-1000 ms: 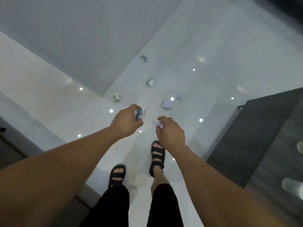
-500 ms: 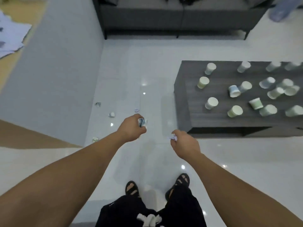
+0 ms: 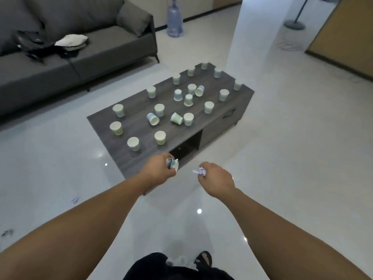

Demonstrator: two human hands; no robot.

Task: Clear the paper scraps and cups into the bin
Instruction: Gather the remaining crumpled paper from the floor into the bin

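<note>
While cups (image 3: 160, 137) dot table (image 3: 135, 126), L hand (image 3: 159, 172) grips paper wad (image 3: 172, 163), R hand (image 3: 217, 178) pinches scrap (image 3: 199, 171)

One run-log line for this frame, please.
left hand: grips crumpled blue-white paper | right hand: pinches small white paper scrap | dark grey wooden coffee table: many pale paper cups on it | bin: not in view

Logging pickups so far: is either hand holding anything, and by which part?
The left hand grips a crumpled blue-and-white paper piece round one end; the right hand pinches a small crumpled white paper scrap by one end.
</note>
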